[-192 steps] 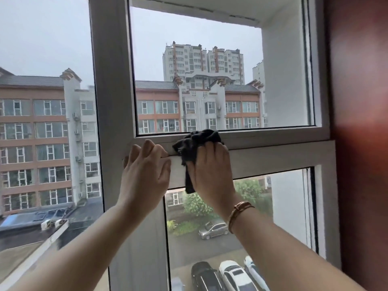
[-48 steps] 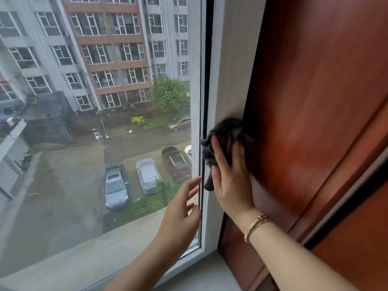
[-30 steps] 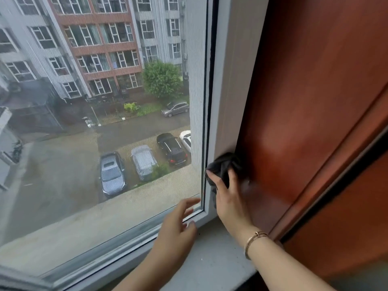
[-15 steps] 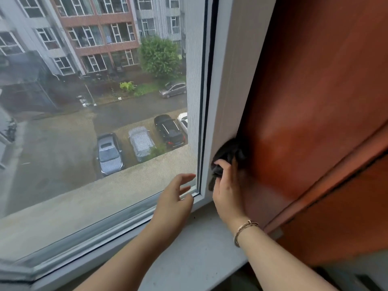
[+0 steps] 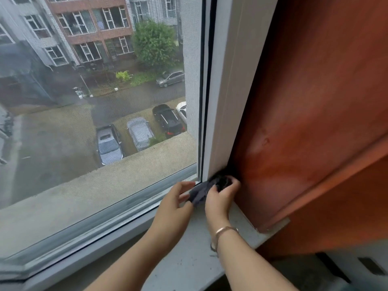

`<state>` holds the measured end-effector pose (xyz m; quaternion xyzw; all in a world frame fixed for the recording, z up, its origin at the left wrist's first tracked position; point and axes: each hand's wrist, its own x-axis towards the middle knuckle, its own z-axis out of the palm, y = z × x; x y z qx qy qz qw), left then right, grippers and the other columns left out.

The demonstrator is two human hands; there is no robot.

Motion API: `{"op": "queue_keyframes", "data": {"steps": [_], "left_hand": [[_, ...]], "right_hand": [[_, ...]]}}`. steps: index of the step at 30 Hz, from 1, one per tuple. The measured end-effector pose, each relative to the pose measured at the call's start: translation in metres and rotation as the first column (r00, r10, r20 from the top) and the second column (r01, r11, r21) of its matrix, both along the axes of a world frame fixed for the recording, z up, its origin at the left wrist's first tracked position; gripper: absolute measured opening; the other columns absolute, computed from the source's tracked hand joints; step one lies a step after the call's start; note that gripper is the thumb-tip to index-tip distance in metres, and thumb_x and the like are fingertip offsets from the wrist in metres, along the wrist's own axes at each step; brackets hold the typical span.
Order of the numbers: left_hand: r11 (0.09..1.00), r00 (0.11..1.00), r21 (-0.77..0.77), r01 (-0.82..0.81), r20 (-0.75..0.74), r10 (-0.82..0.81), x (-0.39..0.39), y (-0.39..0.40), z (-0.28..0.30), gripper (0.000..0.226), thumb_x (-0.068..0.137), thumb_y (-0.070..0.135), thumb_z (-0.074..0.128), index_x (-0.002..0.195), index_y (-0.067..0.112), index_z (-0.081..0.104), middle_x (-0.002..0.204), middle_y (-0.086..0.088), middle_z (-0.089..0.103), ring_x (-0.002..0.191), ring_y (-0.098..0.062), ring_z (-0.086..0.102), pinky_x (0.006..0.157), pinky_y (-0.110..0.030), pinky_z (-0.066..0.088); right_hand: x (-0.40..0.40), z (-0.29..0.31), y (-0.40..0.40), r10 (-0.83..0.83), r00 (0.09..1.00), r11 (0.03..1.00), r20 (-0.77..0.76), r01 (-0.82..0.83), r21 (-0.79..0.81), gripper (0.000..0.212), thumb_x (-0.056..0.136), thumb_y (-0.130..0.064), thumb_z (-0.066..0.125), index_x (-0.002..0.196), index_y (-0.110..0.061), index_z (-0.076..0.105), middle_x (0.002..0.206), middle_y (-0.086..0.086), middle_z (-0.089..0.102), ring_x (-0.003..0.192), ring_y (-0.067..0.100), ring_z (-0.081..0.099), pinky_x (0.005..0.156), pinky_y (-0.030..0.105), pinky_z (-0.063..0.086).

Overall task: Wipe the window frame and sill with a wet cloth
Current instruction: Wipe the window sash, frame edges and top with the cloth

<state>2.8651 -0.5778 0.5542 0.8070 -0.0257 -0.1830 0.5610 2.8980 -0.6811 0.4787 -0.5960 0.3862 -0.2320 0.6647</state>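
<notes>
A dark grey cloth (image 5: 204, 191) is bunched in the bottom right corner of the window, where the white upright frame (image 5: 220, 101) meets the pale sill (image 5: 189, 255). My right hand (image 5: 220, 199), with a gold bracelet on its wrist, grips the cloth and presses it into that corner. Just to its left my left hand (image 5: 174, 203) rests on the sill, with its fingertips touching the cloth's loose end. Part of the cloth is hidden under my right fingers.
A reddish-brown wooden panel (image 5: 315, 112) stands tight against the frame on the right. The lower frame rail (image 5: 94, 227) runs left along the glass. A mesh screen covers the pane (image 5: 105, 101), with parked cars and buildings far below.
My right hand has slid the cloth down the upright frame to the bottom corner on the sill. My left hand has come in beside it and touches the cloth.
</notes>
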Motion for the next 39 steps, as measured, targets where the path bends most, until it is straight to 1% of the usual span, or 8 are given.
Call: {"op": "queue_keyframes", "data": {"steps": [4, 7, 11, 17, 25, 32, 35, 39], "left_hand": [[1.000, 1.000, 0.016, 0.014, -0.004, -0.014, -0.006, 0.009, 0.003, 0.048, 0.087, -0.004, 0.039, 0.119, 0.029, 0.053, 0.122, 0.020, 0.055, 0.115, 0.005, 0.050, 0.081, -0.008, 0.040], [1.000, 1.000, 0.023, 0.020, -0.008, -0.019, -0.008, 0.015, 0.006, 0.047, 0.089, -0.001, 0.038, 0.122, 0.030, 0.052, 0.126, 0.018, 0.054, 0.118, 0.000, 0.049, 0.087, -0.015, 0.039], [0.998, 0.999, 0.033, 0.044, 0.009, -0.044, -0.018, 0.016, 0.018, 0.047, 0.089, -0.001, 0.038, 0.121, 0.032, 0.051, 0.127, 0.019, 0.052, 0.121, 0.000, 0.048, 0.094, -0.022, 0.037], [0.998, 0.996, 0.005, 0.070, 0.054, -0.070, -0.027, 0.012, 0.053, 0.048, 0.088, -0.001, 0.038, 0.117, 0.034, 0.052, 0.125, 0.021, 0.054, 0.119, 0.001, 0.049, 0.095, -0.022, 0.039], [0.997, 0.972, -0.046, 0.060, 0.231, -0.048, -0.028, 0.010, 0.162, 0.049, 0.086, -0.006, 0.037, 0.115, 0.028, 0.056, 0.122, 0.014, 0.057, 0.117, -0.003, 0.051, 0.085, -0.019, 0.043], [0.995, 0.929, -0.078, 0.066, 0.368, -0.033, -0.024, 0.005, 0.272, 0.048, 0.087, -0.008, 0.038, 0.114, 0.027, 0.056, 0.121, 0.010, 0.058, 0.117, -0.007, 0.052, 0.089, -0.018, 0.040], [0.994, 0.894, -0.080, 0.069, 0.448, -0.026, -0.016, -0.006, 0.331, 0.046, 0.085, -0.009, 0.039, 0.111, 0.026, 0.055, 0.119, 0.007, 0.060, 0.114, -0.007, 0.055, 0.082, -0.010, 0.043], [0.992, 0.852, -0.107, 0.072, 0.523, -0.005, -0.007, -0.024, 0.416, 0.048, 0.083, -0.008, 0.042, 0.101, 0.035, 0.054, 0.111, 0.001, 0.063, 0.106, -0.011, 0.059, 0.073, -0.018, 0.047]], "right_hand": [[0.026, 0.007, -0.004, -0.152, 0.982, 0.882, -0.115, 0.187, 0.432, 0.051, 0.084, 0.019, 0.036, 0.132, 0.001, 0.036, 0.122, 0.015, 0.045, 0.106, 0.025, 0.048, 0.095, 0.032, 0.040], [0.028, 0.021, -0.009, -0.142, 0.983, 0.861, -0.114, 0.179, 0.475, 0.046, 0.084, 0.016, 0.037, 0.128, 0.005, 0.045, 0.109, 0.013, 0.051, 0.094, 0.024, 0.049, 0.076, 0.031, 0.043], [0.028, 0.051, -0.009, -0.108, 0.992, 0.846, -0.072, 0.129, 0.517, 0.047, 0.083, 0.015, 0.038, 0.127, 0.001, 0.049, 0.106, 0.013, 0.052, 0.090, 0.024, 0.051, 0.083, 0.032, 0.040], [0.017, 0.122, -0.014, -0.097, 0.993, 0.880, 0.063, 0.056, 0.471, 0.046, 0.085, 0.016, 0.033, 0.120, -0.007, 0.051, 0.081, 0.003, 0.049, 0.066, 0.012, 0.047, 0.058, 0.021, 0.041], [0.010, 0.255, -0.015, -0.069, 0.979, 0.941, 0.194, -0.001, 0.339, 0.035, 0.084, 0.013, 0.034, 0.101, -0.013, 0.050, 0.076, 0.002, 0.048, 0.064, 0.014, 0.047, 0.059, 0.024, 0.040], [0.006, 0.370, -0.019, 0.004, 0.956, 0.961, 0.292, -0.084, 0.263, 0.038, 0.083, 0.012, 0.033, 0.108, -0.009, 0.053, 0.081, 0.006, 0.051, 0.068, 0.018, 0.050, 0.064, 0.028, 0.043], [0.010, 0.434, -0.024, 0.057, 0.943, 0.969, 0.329, -0.132, 0.209, 0.038, 0.082, 0.011, 0.034, 0.111, -0.004, 0.054, 0.076, 0.005, 0.050, 0.063, 0.015, 0.048, 0.067, 0.030, 0.044], [0.007, 0.542, -0.033, 0.181, 0.908, 0.970, 0.379, -0.229, 0.086, 0.030, 0.085, 0.010, 0.036, 0.110, 0.000, 0.050, 0.077, 0.006, 0.047, 0.076, 0.024, 0.050, 0.077, 0.033, 0.043]]}}
